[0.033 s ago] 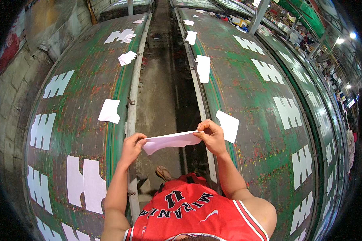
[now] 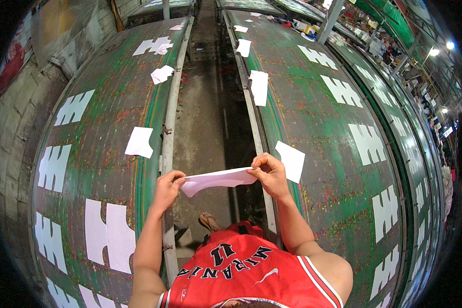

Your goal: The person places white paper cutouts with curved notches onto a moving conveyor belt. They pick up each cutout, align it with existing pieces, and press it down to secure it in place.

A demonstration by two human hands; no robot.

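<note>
A pale pinkish-white fabric piece (image 2: 218,179) is stretched between my two hands above the aisle. My left hand (image 2: 168,190) pinches one end near the left table's edge. At the other end, my right hand (image 2: 271,175) grips the upper corner between thumb and fingers, beside the right table's rail. The cloth's lower edge hangs loose and curved. Just past my right hand, a white cut fabric piece (image 2: 291,162) lies on the right table. Another white cut piece (image 2: 139,142) rests on the left table, beyond my left hand.
Long paint-speckled tables, left (image 2: 108,123) and right (image 2: 313,133), flank a narrow concrete aisle (image 2: 203,113). Several white panels lie in rows on both. Larger pale panels (image 2: 120,236) sit by my left forearm. A metal post (image 2: 331,23) stands at the far right.
</note>
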